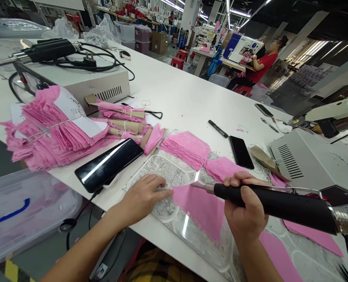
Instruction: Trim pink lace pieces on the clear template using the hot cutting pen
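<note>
The pink cloth lies on a clear plastic sheet on the desk. The left hand grips nothing; its fingers are loosely bent, with one pointing at the cloth's left corner. The right hand is wrapped around a black tool, its tip by the cloth's far edge. It should help to keep that corner flat and move the tip slowly and lightly. I can't tell if the tip touches. The tool's right end is cut off, and the right palm is hidden.
</note>
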The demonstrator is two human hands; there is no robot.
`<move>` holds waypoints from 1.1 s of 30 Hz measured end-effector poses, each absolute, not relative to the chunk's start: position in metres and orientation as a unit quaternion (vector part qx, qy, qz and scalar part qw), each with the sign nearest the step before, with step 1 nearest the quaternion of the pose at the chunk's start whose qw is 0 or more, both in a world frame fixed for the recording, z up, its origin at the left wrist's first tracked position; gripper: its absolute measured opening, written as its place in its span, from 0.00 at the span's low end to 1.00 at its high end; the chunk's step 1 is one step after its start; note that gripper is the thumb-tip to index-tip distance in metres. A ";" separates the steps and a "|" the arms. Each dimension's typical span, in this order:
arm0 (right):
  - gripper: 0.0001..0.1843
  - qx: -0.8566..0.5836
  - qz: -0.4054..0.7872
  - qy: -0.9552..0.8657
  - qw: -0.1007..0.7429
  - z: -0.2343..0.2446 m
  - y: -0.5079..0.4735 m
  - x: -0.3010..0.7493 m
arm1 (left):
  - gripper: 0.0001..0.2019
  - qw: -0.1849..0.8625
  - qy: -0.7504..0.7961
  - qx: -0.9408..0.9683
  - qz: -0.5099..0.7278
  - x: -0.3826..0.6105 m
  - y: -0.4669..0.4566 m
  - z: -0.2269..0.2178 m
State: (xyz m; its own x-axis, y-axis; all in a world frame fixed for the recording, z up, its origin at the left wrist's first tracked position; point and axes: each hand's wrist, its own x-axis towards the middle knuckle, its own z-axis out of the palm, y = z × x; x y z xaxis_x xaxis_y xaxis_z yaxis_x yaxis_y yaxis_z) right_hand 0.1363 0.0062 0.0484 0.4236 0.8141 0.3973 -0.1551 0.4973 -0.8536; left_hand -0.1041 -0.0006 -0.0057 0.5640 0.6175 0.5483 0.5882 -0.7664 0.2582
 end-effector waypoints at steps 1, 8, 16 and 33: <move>0.05 -0.384 0.322 -0.432 0.750 0.048 0.006 0.136 | 0.28 0.022 0.341 0.885 0.317 -0.104 -0.001 -0.005; 0.05 -0.369 0.337 -0.428 0.753 0.049 0.004 0.130 | 0.28 0.019 0.341 0.887 0.311 -0.104 -0.002 -0.006; 0.06 -0.367 0.354 -0.432 0.744 0.049 -0.001 0.121 | 0.30 0.015 0.345 0.889 0.301 -0.104 -0.001 -0.005; 0.06 -0.375 0.317 -0.380 0.784 0.065 0.003 0.151 | 0.28 0.014 0.326 0.886 0.329 -0.107 0.003 -0.006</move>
State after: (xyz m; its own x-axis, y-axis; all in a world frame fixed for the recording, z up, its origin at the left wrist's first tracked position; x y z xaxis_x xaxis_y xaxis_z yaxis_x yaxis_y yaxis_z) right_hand 0.1513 0.0029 0.0648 0.5100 0.7817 0.3590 -0.2119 0.5186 -0.8283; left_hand -0.1074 0.0029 -0.0056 0.5710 0.5874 0.5735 0.5694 -0.7866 0.2388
